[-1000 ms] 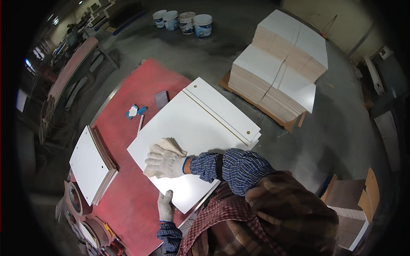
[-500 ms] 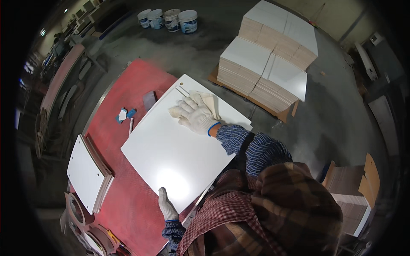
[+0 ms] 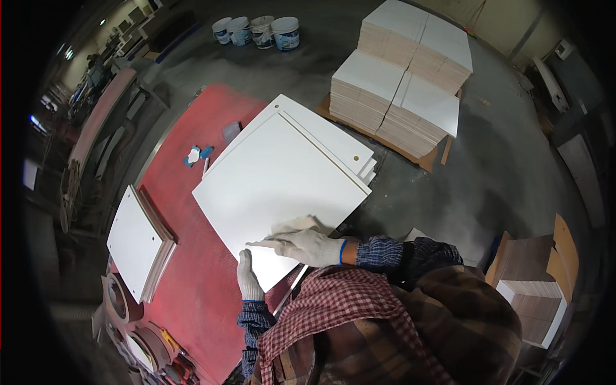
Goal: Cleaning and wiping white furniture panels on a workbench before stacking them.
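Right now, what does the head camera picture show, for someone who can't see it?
A person's gloved right hand presses a cloth on a white panel lying on a red table. The gloved left hand rests on the panel's near edge.

I see four round white plastic buckets with blue labels [image 3: 258, 31] standing together on the grey floor beyond the counter; no signs or screens
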The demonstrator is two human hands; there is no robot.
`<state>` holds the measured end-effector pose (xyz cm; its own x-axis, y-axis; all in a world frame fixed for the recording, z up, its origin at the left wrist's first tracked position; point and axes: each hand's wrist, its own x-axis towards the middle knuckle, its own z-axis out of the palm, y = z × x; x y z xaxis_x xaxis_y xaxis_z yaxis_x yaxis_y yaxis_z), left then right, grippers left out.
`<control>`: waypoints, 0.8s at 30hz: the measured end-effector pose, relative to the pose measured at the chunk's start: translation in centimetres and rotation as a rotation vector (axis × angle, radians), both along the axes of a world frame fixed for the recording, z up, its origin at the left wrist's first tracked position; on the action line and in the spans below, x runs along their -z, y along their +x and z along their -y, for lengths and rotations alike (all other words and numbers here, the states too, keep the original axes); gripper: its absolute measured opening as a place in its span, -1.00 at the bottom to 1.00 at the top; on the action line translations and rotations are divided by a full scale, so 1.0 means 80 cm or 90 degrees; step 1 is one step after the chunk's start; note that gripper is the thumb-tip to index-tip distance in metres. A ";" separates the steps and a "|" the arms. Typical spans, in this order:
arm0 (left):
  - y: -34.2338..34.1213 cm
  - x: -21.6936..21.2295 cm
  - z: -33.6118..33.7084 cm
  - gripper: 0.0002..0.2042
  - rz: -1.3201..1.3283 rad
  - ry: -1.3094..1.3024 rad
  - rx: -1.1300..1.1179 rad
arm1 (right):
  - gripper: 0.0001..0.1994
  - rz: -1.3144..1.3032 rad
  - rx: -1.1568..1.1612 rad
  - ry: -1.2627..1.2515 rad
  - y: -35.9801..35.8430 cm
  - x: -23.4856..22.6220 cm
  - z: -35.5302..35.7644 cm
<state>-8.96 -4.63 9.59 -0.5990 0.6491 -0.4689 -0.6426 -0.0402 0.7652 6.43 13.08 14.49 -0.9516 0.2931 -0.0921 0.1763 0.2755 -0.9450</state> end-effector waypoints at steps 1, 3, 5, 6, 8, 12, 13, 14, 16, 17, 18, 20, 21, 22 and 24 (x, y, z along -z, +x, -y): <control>-0.004 0.010 0.016 -0.60 -0.004 0.000 -0.012 | -0.50 -0.004 -0.012 0.000 -0.001 -0.003 0.004; -0.009 0.031 0.061 -0.61 -0.105 -0.049 -0.056 | -0.43 -0.019 0.088 -0.195 0.012 -0.011 -0.010; -0.002 0.023 0.108 -0.49 -0.075 -0.051 -0.113 | -0.39 -0.040 0.198 -0.283 0.036 -0.029 -0.037; 0.001 0.016 0.139 -0.46 -0.047 -0.054 -0.155 | -0.40 -0.057 0.238 -0.276 0.046 -0.042 -0.049; 0.001 0.015 0.204 -0.41 -0.136 -0.070 -0.174 | -0.42 -0.130 0.395 -0.354 0.070 -0.026 -0.079; 0.023 0.014 0.322 -0.44 -0.137 -0.098 -0.337 | -0.42 -0.218 0.538 0.049 0.121 -0.039 -0.117; 0.028 0.016 0.344 -0.42 -0.134 -0.106 -0.352 | -0.42 -0.252 0.573 -0.135 0.129 -0.040 -0.130; 0.033 0.020 0.361 -0.42 -0.135 -0.115 -0.371 | -0.42 -0.278 0.603 -0.320 0.132 -0.043 -0.141; 0.046 0.027 0.387 -0.38 -0.152 -0.162 -0.418 | -0.43 -0.227 0.639 -0.250 0.133 -0.034 -0.154; 0.051 0.027 0.399 -0.36 -0.110 -0.135 -0.407 | -0.43 -0.185 0.689 -0.167 0.130 -0.029 -0.158; 0.052 0.032 0.404 -0.36 -0.109 -0.140 -0.421 | -0.43 -0.180 0.676 -0.170 0.126 -0.027 -0.163; 0.060 0.040 0.415 -0.37 -0.126 -0.154 -0.435 | -0.43 -0.202 0.613 -0.007 0.112 -0.022 -0.168; 0.059 0.034 0.404 -0.41 -0.120 -0.155 -0.433 | -0.43 -0.198 0.605 -0.006 0.106 -0.022 -0.169; 0.061 0.038 0.414 -0.41 -0.119 -0.160 -0.448 | -0.46 -0.121 0.593 0.072 0.096 -0.025 -0.169; 0.049 0.064 0.445 -0.45 -0.137 -0.186 -0.434 | -0.49 -0.046 0.566 0.148 0.079 -0.007 -0.187</control>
